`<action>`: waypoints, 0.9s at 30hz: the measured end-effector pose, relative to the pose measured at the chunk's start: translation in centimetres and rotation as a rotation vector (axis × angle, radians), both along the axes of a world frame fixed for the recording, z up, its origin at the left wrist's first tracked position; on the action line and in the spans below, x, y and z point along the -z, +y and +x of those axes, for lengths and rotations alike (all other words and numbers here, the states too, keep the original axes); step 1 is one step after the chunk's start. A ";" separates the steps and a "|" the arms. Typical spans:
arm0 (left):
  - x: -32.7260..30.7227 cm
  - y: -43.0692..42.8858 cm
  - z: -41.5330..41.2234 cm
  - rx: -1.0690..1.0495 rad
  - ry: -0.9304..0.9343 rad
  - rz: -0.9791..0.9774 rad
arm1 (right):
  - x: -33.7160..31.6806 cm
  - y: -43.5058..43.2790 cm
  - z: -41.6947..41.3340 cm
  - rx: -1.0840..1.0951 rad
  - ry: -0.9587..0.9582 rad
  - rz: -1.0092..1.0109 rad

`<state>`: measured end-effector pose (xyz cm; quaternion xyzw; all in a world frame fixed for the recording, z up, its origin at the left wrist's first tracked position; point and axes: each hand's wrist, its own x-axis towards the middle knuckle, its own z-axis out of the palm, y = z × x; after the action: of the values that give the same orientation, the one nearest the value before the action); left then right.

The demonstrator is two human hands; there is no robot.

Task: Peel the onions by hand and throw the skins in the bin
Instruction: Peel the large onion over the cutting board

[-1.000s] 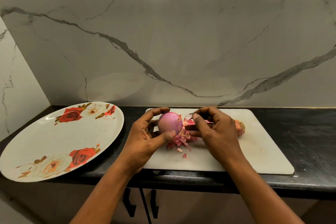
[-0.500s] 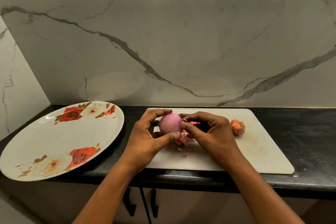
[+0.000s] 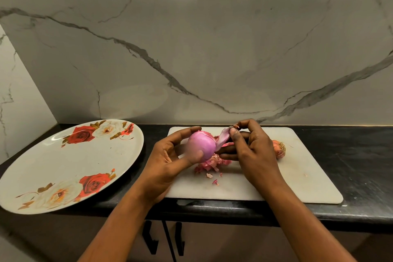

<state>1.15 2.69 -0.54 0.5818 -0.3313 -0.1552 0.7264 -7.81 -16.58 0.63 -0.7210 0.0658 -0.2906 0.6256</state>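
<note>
My left hand (image 3: 168, 159) grips a smooth pink onion (image 3: 202, 144) just above the white cutting board (image 3: 297, 176). My right hand (image 3: 253, 149) pinches a strip of skin (image 3: 223, 136) between thumb and forefinger; the strip still hangs from the onion's right side. A heap of torn pink skins (image 3: 210, 164) lies on the board under the onion, with a few scraps in front of it. A second onion (image 3: 279, 148) with its dry skin on lies on the board behind my right hand, partly hidden.
A large white plate with red roses (image 3: 63, 166) sits on the black counter (image 3: 361, 155) to the left, overhanging the front edge. A marble wall rises behind. Cabinet handles (image 3: 150, 238) show below the counter. No bin is in view.
My right hand has pulled a strip of skin up and to the right, away from the onion. The left hand keeps its hold on the onion.
</note>
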 end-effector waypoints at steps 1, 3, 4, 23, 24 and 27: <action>0.0 0.0 0.0 0.006 0.028 -0.022 | 0.0 0.1 0.0 0.008 -0.002 0.010; -0.1 0.1 0.1 0.017 0.076 -0.069 | 0.0 0.1 0.0 0.031 -0.007 0.008; -0.1 0.0 0.1 0.018 0.093 -0.085 | 0.0 0.0 0.0 0.044 -0.012 0.002; -0.5 0.0 0.7 0.050 0.338 -0.154 | 1.2 -0.2 -0.1 0.215 -0.087 -0.439; -0.5 0.0 0.8 0.047 0.351 -0.153 | 1.2 -0.2 -0.1 0.217 -0.097 -0.438; -0.6 -0.1 0.8 0.048 0.356 -0.146 | 0.8 0.3 -0.2 0.148 -0.117 -0.410</action>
<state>1.93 2.56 0.05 0.4828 -0.2219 -0.2486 0.8098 -8.00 -16.32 -0.12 -0.8083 0.0218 -0.3842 0.4455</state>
